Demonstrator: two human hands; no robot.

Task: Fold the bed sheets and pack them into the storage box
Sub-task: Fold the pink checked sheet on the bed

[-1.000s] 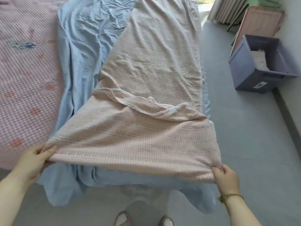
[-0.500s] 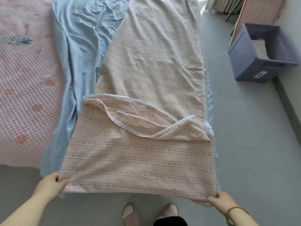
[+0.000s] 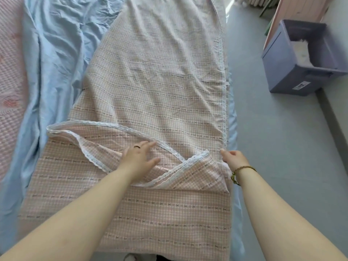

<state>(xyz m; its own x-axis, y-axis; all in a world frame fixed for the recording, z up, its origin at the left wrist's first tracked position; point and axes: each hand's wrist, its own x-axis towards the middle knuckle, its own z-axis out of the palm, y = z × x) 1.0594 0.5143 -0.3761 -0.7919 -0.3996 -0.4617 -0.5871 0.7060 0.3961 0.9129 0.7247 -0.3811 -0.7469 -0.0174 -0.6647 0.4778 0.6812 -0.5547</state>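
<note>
A pink checked bed sheet (image 3: 156, 76) with a white lace trim lies lengthwise along the bed's right side. Its near end is folded back over itself, the lace edge curving across the fold. My left hand (image 3: 138, 159) rests flat on the folded flap with straight, spread fingers. My right hand (image 3: 232, 160) is at the sheet's right lace edge, its fingers loosely curled; whether it pinches the cloth I cannot tell. A rumpled light blue sheet (image 3: 56, 53) lies under and to the left of the pink one. The purple storage box (image 3: 301, 59) stands open on the floor at the upper right.
A pink quilted mattress cover (image 3: 10, 81) shows at the far left. White cloth (image 3: 301, 51) lies inside the box. A pink board (image 3: 299, 8) leans behind the box. Grey floor (image 3: 282, 147) runs along the bed's right side up to a wall.
Both hands let go of the sheet's near corners and moved forward to the fold. The near end now lies flat on the bed.
</note>
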